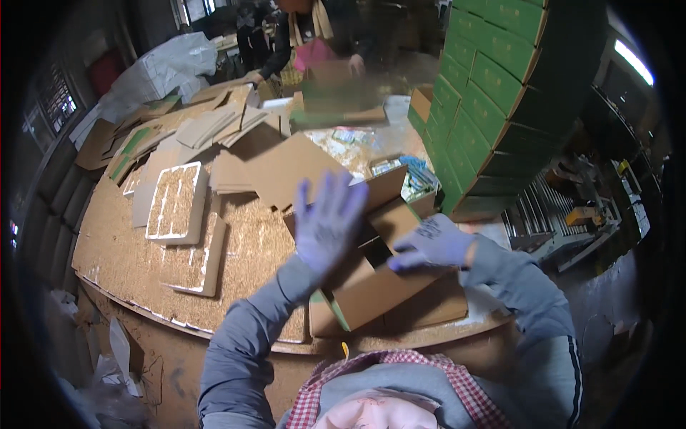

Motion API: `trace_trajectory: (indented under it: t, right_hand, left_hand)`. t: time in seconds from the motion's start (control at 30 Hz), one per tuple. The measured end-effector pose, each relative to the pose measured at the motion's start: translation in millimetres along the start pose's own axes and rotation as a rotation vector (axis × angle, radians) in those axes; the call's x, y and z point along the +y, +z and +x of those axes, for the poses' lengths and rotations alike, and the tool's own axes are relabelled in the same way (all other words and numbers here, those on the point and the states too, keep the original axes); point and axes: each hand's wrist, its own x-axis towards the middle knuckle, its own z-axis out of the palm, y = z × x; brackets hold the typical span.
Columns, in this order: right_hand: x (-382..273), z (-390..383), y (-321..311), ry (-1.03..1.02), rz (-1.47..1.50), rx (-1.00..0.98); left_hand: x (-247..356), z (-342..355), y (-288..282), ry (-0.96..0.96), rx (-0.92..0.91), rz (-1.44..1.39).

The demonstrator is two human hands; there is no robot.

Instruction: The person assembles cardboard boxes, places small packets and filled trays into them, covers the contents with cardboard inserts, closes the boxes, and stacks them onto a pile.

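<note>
The left hand is hovering with its grip wide, holding nothing. The right hand is pressing a flap of the cardboard box, grip narrow. The box is overhanging the counter edge below both grips; uneven pressure could be tipping it off.

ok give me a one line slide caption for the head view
Gloved left hand raised open over a brown cardboard box, right hand on its flap, beside stacked green cartons.
</note>
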Motion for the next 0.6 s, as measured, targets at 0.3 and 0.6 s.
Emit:
trace_trajectory:
  t: [0.3, 0.6]
  right_hand:
    - [5, -30, 85, 0.123, 1.725, 0.52]
    - [92, 22, 159, 0.09, 0.48, 0.622]
  left_hand:
    - [71, -128, -61, -0.99, -0.089, -0.926]
    - [32, -135, -30, -0.961, -0.223, -1.036]
